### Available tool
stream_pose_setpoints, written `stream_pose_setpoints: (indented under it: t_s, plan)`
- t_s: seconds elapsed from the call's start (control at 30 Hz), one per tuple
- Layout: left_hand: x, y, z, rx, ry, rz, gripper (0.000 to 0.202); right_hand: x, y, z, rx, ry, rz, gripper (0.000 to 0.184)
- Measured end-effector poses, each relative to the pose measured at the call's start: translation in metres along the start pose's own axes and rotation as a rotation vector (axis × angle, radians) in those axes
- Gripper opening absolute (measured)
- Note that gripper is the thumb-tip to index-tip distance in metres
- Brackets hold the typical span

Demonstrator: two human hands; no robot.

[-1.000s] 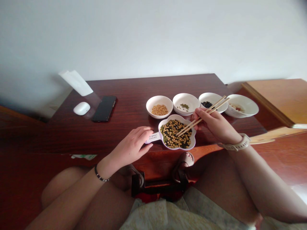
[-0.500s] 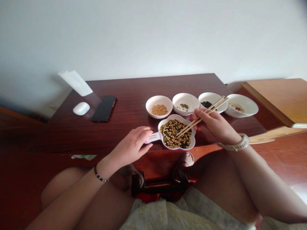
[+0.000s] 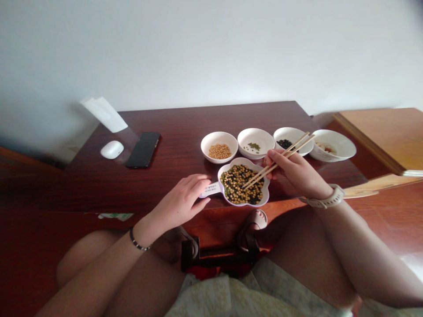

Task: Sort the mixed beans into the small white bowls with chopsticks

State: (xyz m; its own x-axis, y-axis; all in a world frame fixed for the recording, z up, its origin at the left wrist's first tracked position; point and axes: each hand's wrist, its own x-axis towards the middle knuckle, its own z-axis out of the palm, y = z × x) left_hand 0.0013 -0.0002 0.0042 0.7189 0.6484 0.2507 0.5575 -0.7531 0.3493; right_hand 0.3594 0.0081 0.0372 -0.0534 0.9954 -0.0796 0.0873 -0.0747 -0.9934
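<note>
From my remote seat I see the left hand [image 3: 180, 202] curled, fingers and thumb closed on the white handle [image 3: 209, 189] of a flower-shaped dish [image 3: 228, 164], while the right hand [image 3: 294, 171], bent at the wrist, pinches two wooden chopsticks [image 3: 277, 161] with their tips down among the mixed beans [image 3: 236, 185] in it. The dish sits between the two hands, near the front edge of the table [image 3: 99, 185], and four white bowls [image 3: 256, 132] stand in a row just beyond it (what's in the rightmost one is too small to make out)
</note>
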Motion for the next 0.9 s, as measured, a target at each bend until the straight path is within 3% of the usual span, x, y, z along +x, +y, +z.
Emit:
stream_pose_setpoints:
  t_s: [0.9]
  plan:
    - [0.0001,-0.0005,0.0000,0.006,-0.004,0.004,0.040,0.0000,0.0002,0.0003,-0.003,-0.007,-0.002,0.048]
